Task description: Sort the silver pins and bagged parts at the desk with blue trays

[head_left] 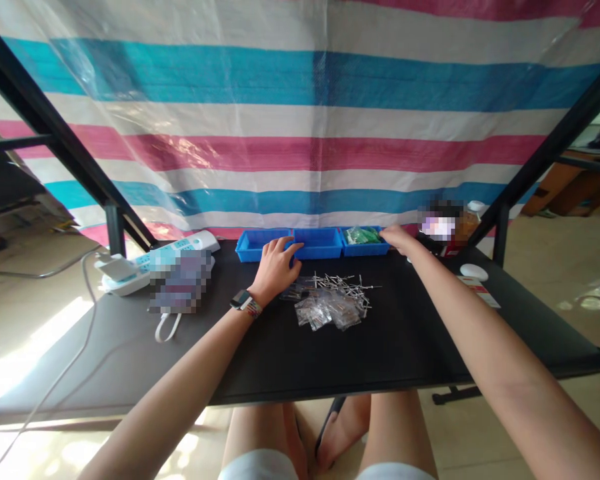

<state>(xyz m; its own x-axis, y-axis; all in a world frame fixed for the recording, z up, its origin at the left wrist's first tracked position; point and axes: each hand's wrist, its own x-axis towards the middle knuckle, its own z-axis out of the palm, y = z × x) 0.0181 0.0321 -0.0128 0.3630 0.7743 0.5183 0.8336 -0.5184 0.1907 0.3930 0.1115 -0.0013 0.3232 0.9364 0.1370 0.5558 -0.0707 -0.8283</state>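
Three blue plastic bins (319,253) stand in a row at the back of the black table. Green packets (363,235) lie in the right-hand one. My left hand (279,267), with a watch on its wrist, reaches to the front edge of the left and middle bins, fingers spread and holding nothing. At the right end of the row, my right hand (399,239) has its fingers closed at the corner of the right bin; the fingertips are partly hidden. In front of the bins lie a pile of thin metal rivets (347,288) and several small clear plastic bags (327,310).
On the left are a white power strip (180,252) with a plugged-in cable and a blurred device (183,283). A white round object (474,272) lies on the right beside a card (483,291). Black frame posts rise at both sides, before a striped sheet (300,153).
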